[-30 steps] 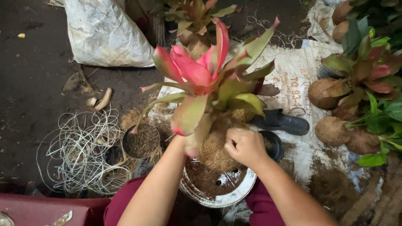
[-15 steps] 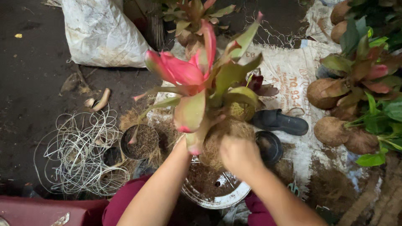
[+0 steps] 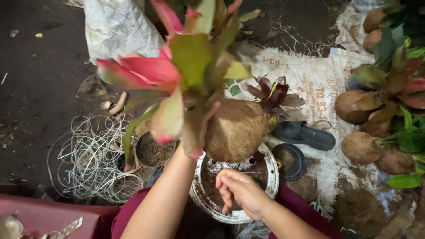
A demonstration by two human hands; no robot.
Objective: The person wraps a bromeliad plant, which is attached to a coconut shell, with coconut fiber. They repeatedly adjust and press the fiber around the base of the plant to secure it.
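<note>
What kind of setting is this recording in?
Probably an informal plant-potting spot on the ground, maybe a small nursery: a left hand holds up a fibre-wrapped plant, finished root balls sit on a sack, beside coiled wire.

pink-green plant (image 3: pixel 177 75), brown root ball (image 3: pixel 237 130)

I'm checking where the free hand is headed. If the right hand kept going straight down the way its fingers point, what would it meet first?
Most likely the dark soil inside the white round basin, directly below the right hand. The curled fingers point down into it; depth is unclear, so how near they are cannot be told.
</note>
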